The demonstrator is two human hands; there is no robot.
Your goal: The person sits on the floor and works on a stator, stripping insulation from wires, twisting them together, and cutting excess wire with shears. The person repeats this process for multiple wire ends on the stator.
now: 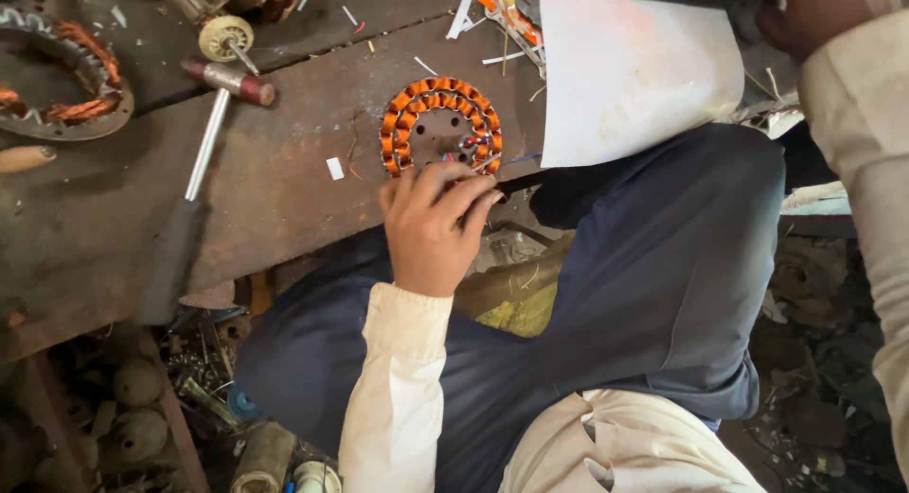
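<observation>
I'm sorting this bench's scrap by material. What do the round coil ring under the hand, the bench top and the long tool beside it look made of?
Coil ring: likely copper wire, glossy orange windings, on a dull metal core. Bench top: looks like worn, dark wood, with grain and plank seams. Long tool: shiny metal shaft; the dark grip may be rubber or foam. The left hand touches the ring.

A long tool with a metal shaft and dark handle (189, 195) lay on the worn wooden bench (275, 199). Above it were a maroon-handled tool (230, 79) and a small cream wheel (223, 37). Far left, a second wound ring with copper coils (66, 76) sat at the bench edge. A tiny white scrap (334, 168) lay on bare wood. Orange-and-white packaging (502, 2) rested at the top. Below the bench, dusty round metal parts (137, 408) cluttered the floor.
</observation>
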